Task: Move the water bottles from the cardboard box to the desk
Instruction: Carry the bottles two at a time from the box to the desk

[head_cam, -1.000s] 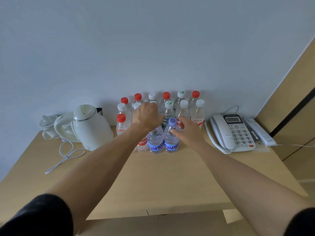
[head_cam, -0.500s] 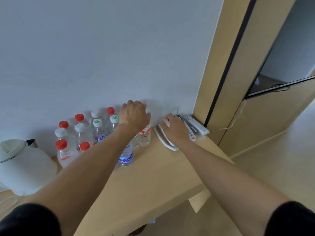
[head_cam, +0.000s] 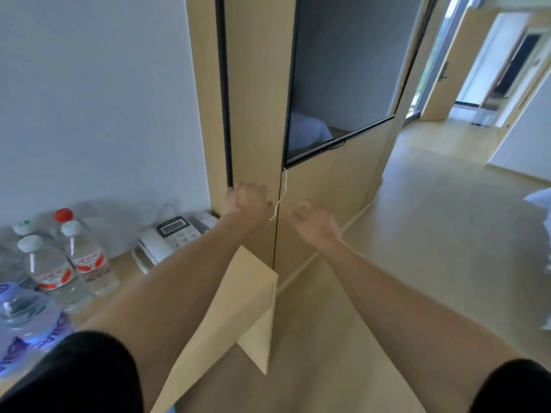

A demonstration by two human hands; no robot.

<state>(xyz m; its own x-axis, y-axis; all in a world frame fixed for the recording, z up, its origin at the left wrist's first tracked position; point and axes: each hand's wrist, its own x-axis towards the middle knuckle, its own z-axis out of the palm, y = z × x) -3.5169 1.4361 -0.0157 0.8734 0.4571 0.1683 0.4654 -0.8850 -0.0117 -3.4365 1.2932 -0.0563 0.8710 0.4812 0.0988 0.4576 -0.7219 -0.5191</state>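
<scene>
Several water bottles [head_cam: 56, 263] with white and red caps stand on the wooden desk [head_cam: 232, 293] at the far left, with a blue-labelled bottle [head_cam: 26, 320] nearest me. My left hand [head_cam: 249, 204] hangs in the air past the desk's right end, fingers loosely curled, holding nothing. My right hand [head_cam: 316, 223] is beside it over the floor, fingers relaxed and empty. The cardboard box is out of view.
A white desk phone [head_cam: 167, 236] lies on the desk by the wall. A wooden panel [head_cam: 253, 114] with a dark screen [head_cam: 343, 79] rises right of the desk, a thin white cable [head_cam: 281, 198] hanging from it. Open floor [head_cam: 432, 219] stretches right toward a doorway.
My view has swung right, away from the bottles. Both hands left the bottle cluster and the phone and now hang empty beyond the desk's right end.
</scene>
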